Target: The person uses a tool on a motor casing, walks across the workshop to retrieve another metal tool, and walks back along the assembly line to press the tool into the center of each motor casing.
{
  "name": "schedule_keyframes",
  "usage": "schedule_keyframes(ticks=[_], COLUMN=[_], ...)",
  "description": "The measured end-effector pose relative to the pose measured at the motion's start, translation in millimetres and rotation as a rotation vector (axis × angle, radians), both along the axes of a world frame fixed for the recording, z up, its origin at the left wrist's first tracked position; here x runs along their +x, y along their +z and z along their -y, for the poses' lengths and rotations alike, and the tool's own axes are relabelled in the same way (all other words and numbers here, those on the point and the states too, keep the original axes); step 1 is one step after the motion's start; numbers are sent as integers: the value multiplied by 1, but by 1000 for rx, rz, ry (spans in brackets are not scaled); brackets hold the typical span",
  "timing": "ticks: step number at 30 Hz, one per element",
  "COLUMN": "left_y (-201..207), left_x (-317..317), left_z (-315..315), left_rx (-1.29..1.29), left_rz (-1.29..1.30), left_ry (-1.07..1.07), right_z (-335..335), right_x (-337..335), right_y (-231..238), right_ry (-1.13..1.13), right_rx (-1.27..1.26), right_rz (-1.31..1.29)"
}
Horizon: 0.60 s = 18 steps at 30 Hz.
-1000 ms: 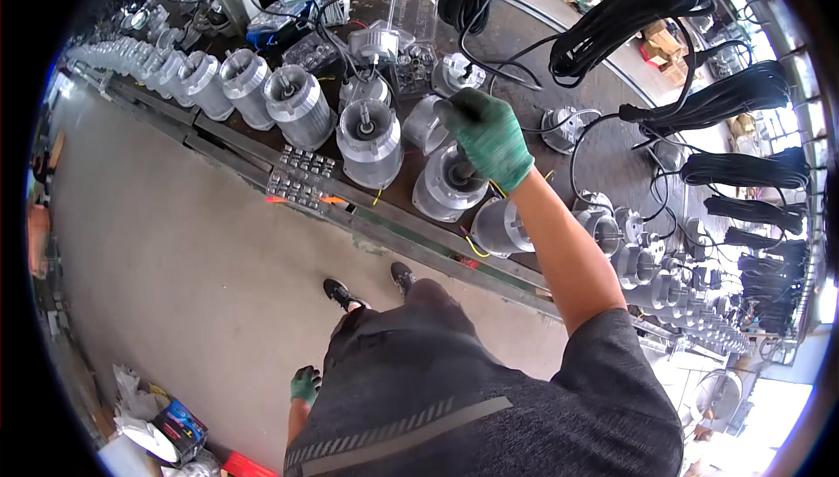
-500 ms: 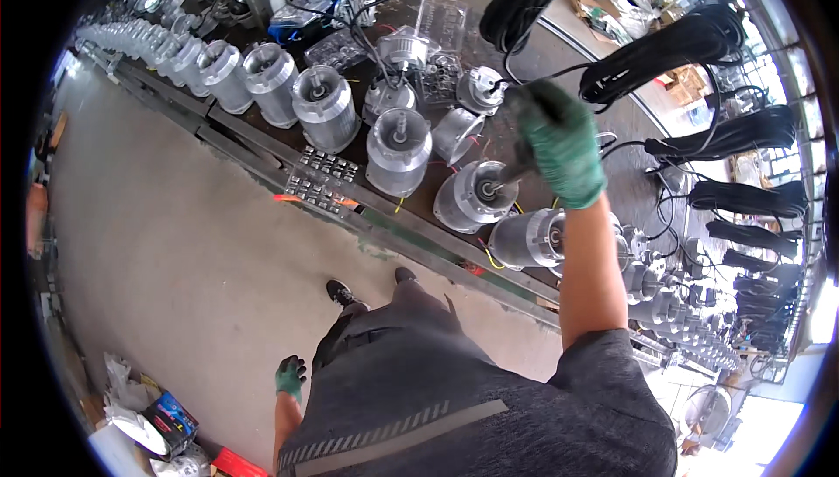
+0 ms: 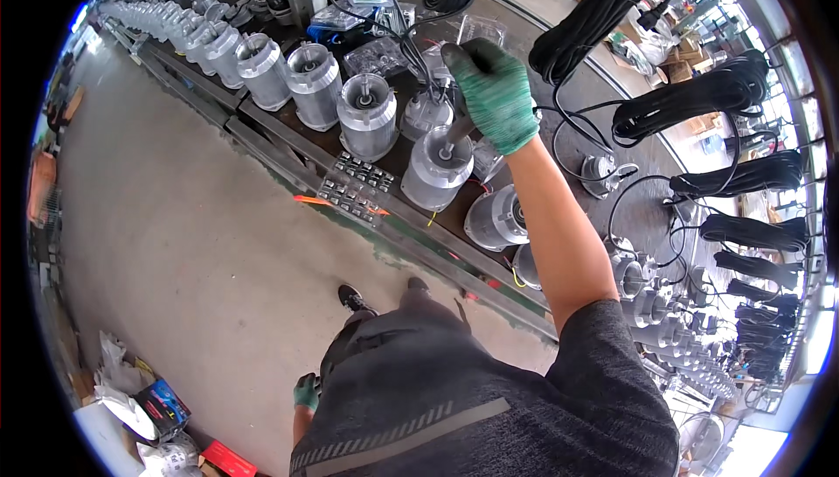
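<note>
"What's the right hand [image 3: 491,92] doing?"

"Curled into a fist in its green glove, above the workbench [image 3: 293,138], fingers wrapped around a grey bar [image 3: 461,129]. Most of the grip is hidden by the glove."

"And the bar's other end?"

"It points down at the open top of an upright silver motor housing [image 3: 428,177], by the rotor shaft. Whether it touches the shaft, I can't tell. That housing stands along the near edge of the bench."

"Its neighbours?"

"On the left, an upright housing [image 3: 367,125] with a shaft showing, first of a row running toward the bench's far left corner. On the right, a tilted housing [image 3: 492,217], partly behind the forearm. Just behind, a motor end cover [image 3: 426,117] with dark cables. A block of small metal clips [image 3: 357,187] sits right on the near edge."

"Left hand [image 3: 306,391]?"

"Low at the person's side, gloved too, well apart from the bench. Nothing shows in it; it's too small to tell how far the fingers are bent."

"Above the far edge?"

"Black cable coils [image 3: 692,97], hanging."
</note>
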<state>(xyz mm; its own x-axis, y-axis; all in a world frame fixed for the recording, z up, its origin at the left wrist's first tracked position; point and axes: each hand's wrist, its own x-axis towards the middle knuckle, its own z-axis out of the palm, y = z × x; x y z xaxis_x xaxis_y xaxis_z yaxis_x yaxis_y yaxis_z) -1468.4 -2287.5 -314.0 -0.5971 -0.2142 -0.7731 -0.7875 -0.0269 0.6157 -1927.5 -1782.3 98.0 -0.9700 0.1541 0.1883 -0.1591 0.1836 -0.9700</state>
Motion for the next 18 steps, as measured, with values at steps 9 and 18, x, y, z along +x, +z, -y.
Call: schedule_keyframes(ticks=[9, 18], left_y=[5, 23], left_x=[-13, -55], left_z=[11, 38], left_rx=[-56, 23], left_rz=[-13, 105], left_ry=[-89, -20], right_z=[1, 10], right_x=[-22, -17], right_y=[-58, -63], right_ry=[51, -100], right_rx=[379, 335], right_rz=[193, 108])
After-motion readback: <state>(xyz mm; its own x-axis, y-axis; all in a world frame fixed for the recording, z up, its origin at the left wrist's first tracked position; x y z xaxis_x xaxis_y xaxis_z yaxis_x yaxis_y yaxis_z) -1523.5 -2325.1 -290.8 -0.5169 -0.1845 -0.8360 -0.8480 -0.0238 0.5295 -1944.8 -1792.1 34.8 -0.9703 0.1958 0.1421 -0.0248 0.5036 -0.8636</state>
